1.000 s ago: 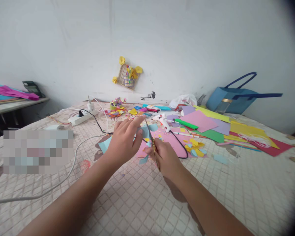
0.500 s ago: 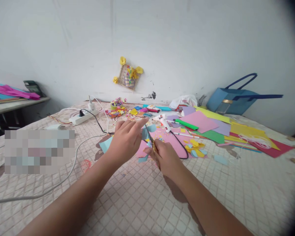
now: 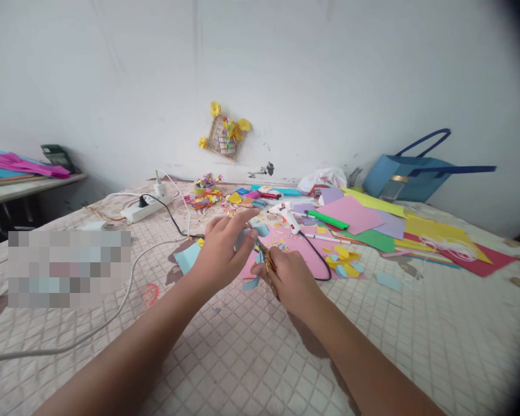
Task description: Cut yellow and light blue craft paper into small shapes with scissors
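Observation:
My left hand (image 3: 225, 245) pinches a small piece of light blue paper (image 3: 261, 230) between thumb and fingers. In my right hand (image 3: 292, 277) is a pair of scissors (image 3: 269, 264) with gold-coloured handles, its blades pointing up and left at the blue paper. The blade tips are partly hidden by my left fingers. Beneath my hands lies a pink sheet (image 3: 305, 263) scattered with scraps. Another light blue paper (image 3: 186, 257) rests left of my left wrist, and a blue scrap (image 3: 250, 283) lies just below the scissors.
A white glue gun (image 3: 288, 216) with a black cord lies beyond my right hand, near a green marker (image 3: 328, 220). Coloured sheets (image 3: 355, 214) spread to the right, before a blue bag (image 3: 409, 176). A power strip (image 3: 147, 209) and cables occupy the left side.
The scissors and my right hand have shifted slightly left and down. My left thumb now shows more clearly, pressed at the blue paper, and the paper has turned a little.

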The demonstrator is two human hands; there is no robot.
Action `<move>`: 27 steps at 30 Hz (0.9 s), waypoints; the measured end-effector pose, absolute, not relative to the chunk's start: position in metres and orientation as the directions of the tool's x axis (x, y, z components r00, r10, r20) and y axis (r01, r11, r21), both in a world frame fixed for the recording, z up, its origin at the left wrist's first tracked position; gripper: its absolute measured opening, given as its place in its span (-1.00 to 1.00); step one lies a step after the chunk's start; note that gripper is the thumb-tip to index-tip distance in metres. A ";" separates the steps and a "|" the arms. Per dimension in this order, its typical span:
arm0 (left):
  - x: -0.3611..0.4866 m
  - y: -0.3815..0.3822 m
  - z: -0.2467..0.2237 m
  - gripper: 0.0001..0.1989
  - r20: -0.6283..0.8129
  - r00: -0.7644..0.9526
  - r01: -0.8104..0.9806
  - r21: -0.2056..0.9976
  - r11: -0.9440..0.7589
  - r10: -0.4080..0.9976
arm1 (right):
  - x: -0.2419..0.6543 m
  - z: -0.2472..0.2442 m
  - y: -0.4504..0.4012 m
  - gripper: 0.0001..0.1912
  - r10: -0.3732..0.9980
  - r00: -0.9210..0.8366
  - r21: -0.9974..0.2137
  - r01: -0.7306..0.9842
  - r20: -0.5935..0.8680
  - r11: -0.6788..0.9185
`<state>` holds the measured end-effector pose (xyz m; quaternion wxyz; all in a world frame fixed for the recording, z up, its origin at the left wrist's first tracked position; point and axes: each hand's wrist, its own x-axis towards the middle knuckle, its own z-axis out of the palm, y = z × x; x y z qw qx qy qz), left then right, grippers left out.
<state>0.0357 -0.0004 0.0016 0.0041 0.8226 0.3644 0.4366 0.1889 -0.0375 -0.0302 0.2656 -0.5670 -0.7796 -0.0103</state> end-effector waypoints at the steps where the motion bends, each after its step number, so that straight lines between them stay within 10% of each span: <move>1: 0.036 0.000 0.001 -0.68 0.721 0.355 0.605 0.309 -0.734 0.596 | 0.189 -0.030 -0.038 -0.71 0.879 -0.216 -0.267 0.898 0.424 0.350; 16: 0.038 0.000 0.000 -0.87 0.708 0.381 0.606 0.294 -0.739 0.594 | 0.188 -0.033 -0.034 -0.72 0.885 -0.244 -0.120 0.942 0.396 0.314; 27: 0.044 0.012 -0.009 -0.86 0.781 0.051 0.503 0.518 -0.692 0.622 | 0.197 -0.026 -0.031 -0.64 0.863 -0.120 -0.315 0.899 0.491 0.304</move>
